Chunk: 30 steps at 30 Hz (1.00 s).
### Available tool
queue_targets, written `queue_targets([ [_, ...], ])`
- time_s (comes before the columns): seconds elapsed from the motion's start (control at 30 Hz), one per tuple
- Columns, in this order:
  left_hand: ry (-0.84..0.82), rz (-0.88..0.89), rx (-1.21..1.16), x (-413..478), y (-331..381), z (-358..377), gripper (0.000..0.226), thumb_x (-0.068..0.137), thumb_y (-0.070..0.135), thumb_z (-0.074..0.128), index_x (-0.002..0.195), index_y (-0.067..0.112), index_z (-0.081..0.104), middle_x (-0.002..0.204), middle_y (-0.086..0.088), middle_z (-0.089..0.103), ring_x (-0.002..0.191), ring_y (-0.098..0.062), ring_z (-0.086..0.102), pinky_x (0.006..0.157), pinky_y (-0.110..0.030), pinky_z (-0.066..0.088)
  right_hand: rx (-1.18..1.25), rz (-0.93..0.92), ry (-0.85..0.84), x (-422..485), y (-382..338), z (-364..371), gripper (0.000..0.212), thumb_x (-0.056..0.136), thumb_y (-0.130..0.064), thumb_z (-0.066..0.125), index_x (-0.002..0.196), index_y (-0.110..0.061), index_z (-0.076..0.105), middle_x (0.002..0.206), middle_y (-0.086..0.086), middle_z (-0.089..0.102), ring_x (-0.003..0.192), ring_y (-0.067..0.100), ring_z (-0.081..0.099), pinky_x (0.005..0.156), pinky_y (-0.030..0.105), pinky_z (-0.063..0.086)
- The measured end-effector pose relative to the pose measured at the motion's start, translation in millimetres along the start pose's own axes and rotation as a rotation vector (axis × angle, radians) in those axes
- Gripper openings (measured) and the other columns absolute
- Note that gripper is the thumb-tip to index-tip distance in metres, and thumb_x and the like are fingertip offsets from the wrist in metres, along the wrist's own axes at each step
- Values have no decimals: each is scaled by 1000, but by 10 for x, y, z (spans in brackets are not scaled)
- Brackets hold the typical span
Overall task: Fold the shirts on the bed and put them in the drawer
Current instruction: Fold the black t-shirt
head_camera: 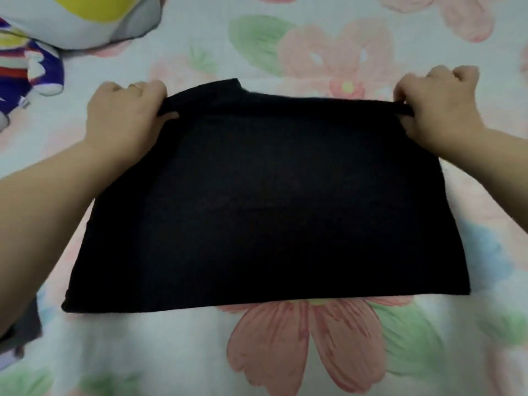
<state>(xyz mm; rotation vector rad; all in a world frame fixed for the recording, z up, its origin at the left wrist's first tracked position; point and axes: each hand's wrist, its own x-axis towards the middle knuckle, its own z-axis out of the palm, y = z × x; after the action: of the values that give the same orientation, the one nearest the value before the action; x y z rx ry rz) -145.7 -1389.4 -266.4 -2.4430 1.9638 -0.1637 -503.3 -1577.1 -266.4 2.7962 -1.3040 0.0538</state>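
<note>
Two hands in my feed, both clamped on one black shirt (265,210). L hand (125,110) grips the far-left corner of the shirt's top edge, fingers curled over the cloth & thumb tucked against the fold. A ring (133,86) shows on one finger. R hand (440,110) pinches the far-right corner, knuckles up, w/ the cloth bunched into a thin roll under its fingers. The hands are well apart, and the top edge runs straight btwn them.

The shirt spreads from the hands back toward me over the floral bed sheet (200,338). Its near hem lies flat & straight, wider than the held edge. I can't tell whether the held edge is lifted off the sheet or resting on it. A small dark tab, prob. the collar, pokes out beyond the top edge, nearer the L hand than the R.

Beyond the L hand & outboard of it sits a white-and-yellow plush toy (80,18), w/ a striped purple plush toy (25,72) just beside it, both apart from the shirt. By my L forearm, at the frame edge, is a bit of grey cloth (28,321), too blurred to ID. A big pink flower print (308,352) shows on the sheet just past the near hem.
</note>
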Motion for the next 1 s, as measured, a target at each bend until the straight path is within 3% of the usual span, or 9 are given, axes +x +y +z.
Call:
queue_targets([
  [0.1,53,70,30,-632,-36,-172,13,65,-4,54,77,-5,52,61,-29,53,42,-38,50,54,-40,40,-31,-81,83,-631,5,-105,19,62,-8,48,81,-7,53,65,19,59,72,36,56,76,40,26],
  [0.23,-70,271,43,-1278,43,-119,13,72,10,41,81,4,48,56,-15,51,44,-31,53,57,-37,31,-93,-149,-55,-1314,-40,-43,20,61,-13,46,81,-12,51,66,10,59,71,33,61,70,38,23],
  [0.33,-91,143,10,-1482,58,-137,40,76,36,39,85,2,58,72,-16,56,63,-34,57,64,-40,32,-21,-15,-133,-1507,-93,-97,43,57,-35,37,81,-7,60,78,12,59,86,34,53,70,37,23],
  [0.5,-4,59,-217,-1238,909,-144,48,87,40,37,125,17,55,127,-16,56,123,-35,46,94,-45,28,298,2,77,-1214,-1022,-48,46,76,-24,44,112,-1,62,122,22,57,116,42,50,94,45,39],
  [0.6,-209,-27,-223,-1121,1307,121,60,88,53,16,144,32,17,154,-5,21,142,-29,17,112,-46,11,342,17,-139,-1036,-1518,230,54,94,-36,34,144,-16,29,153,10,23,142,30,21,113,43,16],
  [0.67,-266,-96,-155,-1241,1053,343,65,83,62,10,141,36,0,156,-1,3,144,-28,5,114,-43,3,235,59,-242,-1081,-1293,432,60,94,-48,25,148,-23,14,157,4,11,144,24,11,115,41,6],
  [0.87,-289,-368,-96,-1627,186,350,72,81,67,12,144,34,3,157,-1,4,144,-27,1,112,-50,2,116,424,-232,-1477,-305,430,74,84,-56,18,148,-20,16,155,12,16,141,33,14,111,54,14],
  [0.93,-242,-449,-145,-1612,336,229,71,81,66,12,144,36,3,157,0,-3,143,-29,-7,110,-53,-7,236,628,-187,-1521,-269,337,84,81,-62,30,148,-16,8,151,20,20,139,35,17,111,52,17],
  [1.0,-122,-362,-232,-1555,780,95,68,85,60,22,144,32,7,155,-1,-1,143,-29,-6,109,-55,-8,422,790,-43,-1530,-340,255,94,81,-57,53,147,-13,3,142,22,34,133,36,27,107,52,23],
])
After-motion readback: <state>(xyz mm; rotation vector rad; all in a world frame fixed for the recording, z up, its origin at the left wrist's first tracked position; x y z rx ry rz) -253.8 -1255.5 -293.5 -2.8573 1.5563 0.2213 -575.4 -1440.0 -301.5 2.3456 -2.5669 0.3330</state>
